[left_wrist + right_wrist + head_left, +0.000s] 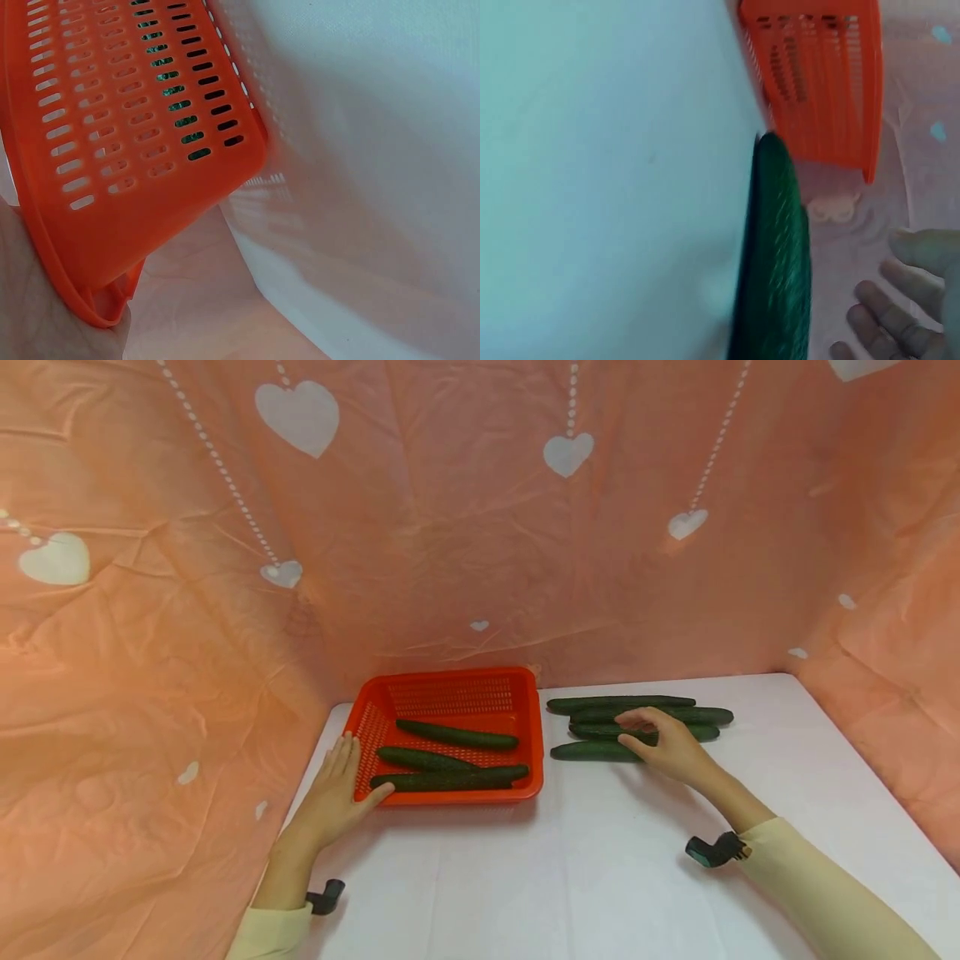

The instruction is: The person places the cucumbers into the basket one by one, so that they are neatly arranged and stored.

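Right hand (663,750) with thumb and fingers parted, cucumbers (596,752) just beneath, left hand (333,797) straight-fingered against red basket (536,735)

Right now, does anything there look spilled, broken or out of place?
Nothing stands out. Three cucumbers lie inside the red plastic basket, which stands on the white tabletop; the loose cucumbers lie grouped to its right. I see no spill or damage.

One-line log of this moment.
left hand: touching red basket; right hand: above cucumbers on table, gripping none; in red basket: three cucumbers
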The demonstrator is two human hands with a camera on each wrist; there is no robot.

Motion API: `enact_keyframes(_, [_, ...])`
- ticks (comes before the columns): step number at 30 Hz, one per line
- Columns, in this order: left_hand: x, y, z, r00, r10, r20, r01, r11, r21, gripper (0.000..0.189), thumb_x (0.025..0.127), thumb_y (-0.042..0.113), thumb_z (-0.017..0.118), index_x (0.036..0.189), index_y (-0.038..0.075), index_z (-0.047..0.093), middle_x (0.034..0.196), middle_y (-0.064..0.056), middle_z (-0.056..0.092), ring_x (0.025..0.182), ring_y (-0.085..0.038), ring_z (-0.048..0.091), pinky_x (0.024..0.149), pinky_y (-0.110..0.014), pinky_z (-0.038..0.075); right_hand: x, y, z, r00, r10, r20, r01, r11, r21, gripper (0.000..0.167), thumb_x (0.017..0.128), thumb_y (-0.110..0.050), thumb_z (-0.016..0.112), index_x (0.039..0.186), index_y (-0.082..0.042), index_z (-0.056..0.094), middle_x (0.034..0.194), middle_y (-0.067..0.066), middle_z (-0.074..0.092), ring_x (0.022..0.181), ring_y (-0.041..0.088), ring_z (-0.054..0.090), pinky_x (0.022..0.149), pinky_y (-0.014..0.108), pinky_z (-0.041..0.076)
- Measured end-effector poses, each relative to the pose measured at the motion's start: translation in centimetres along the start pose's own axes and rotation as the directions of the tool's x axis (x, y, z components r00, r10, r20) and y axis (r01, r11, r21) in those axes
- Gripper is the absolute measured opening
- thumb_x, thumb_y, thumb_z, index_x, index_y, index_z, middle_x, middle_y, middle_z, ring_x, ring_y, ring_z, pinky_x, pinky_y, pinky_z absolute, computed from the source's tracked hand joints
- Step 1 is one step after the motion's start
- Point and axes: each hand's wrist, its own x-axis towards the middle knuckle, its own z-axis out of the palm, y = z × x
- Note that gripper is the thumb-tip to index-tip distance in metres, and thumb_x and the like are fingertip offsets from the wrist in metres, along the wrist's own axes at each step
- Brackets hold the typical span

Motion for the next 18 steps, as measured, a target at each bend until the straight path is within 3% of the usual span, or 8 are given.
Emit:
enact_keyframes(6, [0.0,0.0,0.0,1.000,-0.003,-0.003,0.003,1.000,0.004,0.112,0.102,0.067,0.058,0.166,-0.012,0.011,0.178,-0.027,0.001,0.165,-0.046,0.001,0.133,-0.061,0.006,-1.5,1.9,-0.7,0.996,0.068,0.065,-0.065,0.997,-0.042,0.032,0.099,-0.012,0.079,0.126,0.002,0.072,0.116,0.015,0.068,0.110,0.036,0.065,0.098,0.056,0.056])
enact_keyframes(12, [-0.1,0.1,-0.1,1.000,-0.003,0.000,0.003,1.000,0.001,0.112,0.102,0.067,0.058,0.166,-0.012,0.011,0.178,-0.028,0.000,0.164,-0.047,0.001,0.132,-0.062,0.007,-2.4,3.3,-1.0,0.993,0.093,0.069,-0.086,0.991,-0.100,0.033,0.096,-0.012,0.083,0.124,0.002,0.073,0.111,0.015,0.066,0.106,0.036,0.062,0.094,0.056,0.053])
enact_keyframes(18, [-0.1,0.0,0.1,1.000,-0.002,0.001,0.002,1.000,0.003,0.112,0.102,0.067,0.058,0.166,-0.012,0.011,0.177,-0.028,0.000,0.164,-0.047,0.001,0.132,-0.063,0.007,-2.7,4.5,-1.2,0.990,0.113,0.089,-0.103,0.988,-0.112,0.036,0.094,-0.011,0.084,0.124,0.003,0.072,0.112,0.017,0.066,0.109,0.041,0.061,0.097,0.061,0.049])
